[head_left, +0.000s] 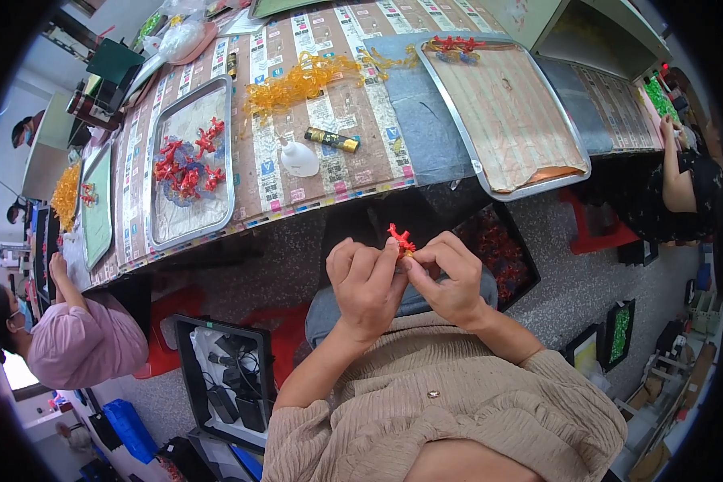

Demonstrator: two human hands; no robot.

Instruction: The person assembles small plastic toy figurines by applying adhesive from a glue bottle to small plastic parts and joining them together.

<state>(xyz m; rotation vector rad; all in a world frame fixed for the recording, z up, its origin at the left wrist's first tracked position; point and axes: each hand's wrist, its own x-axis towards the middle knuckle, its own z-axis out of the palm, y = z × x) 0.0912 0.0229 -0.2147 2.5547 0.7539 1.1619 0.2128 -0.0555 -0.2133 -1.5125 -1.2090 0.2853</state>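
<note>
My left hand (365, 283) and my right hand (448, 277) meet over my lap, just off the table's near edge. Pinched between their fingertips is a small red branched piece (399, 236), shaped like a coral twig. A yellowish bit shows at its base by my right fingertips; the fingers hide the rest. On the table to the left, a metal tray (231, 173) bears several similar red pieces (186, 173) with blue translucent parts. A white squeeze bottle (299, 160) and a black-and-gold tube (332, 140) lie ahead, before a heap of amber-yellow strands (305, 83).
A paper-lined metal tray (502, 112) at the right holds red pieces at its far end. Beneath the table, a black bin (530, 257) contains red and blue pieces. A black crate (186, 361) with cables stands left, near a red stool (285, 341). People sit on both sides.
</note>
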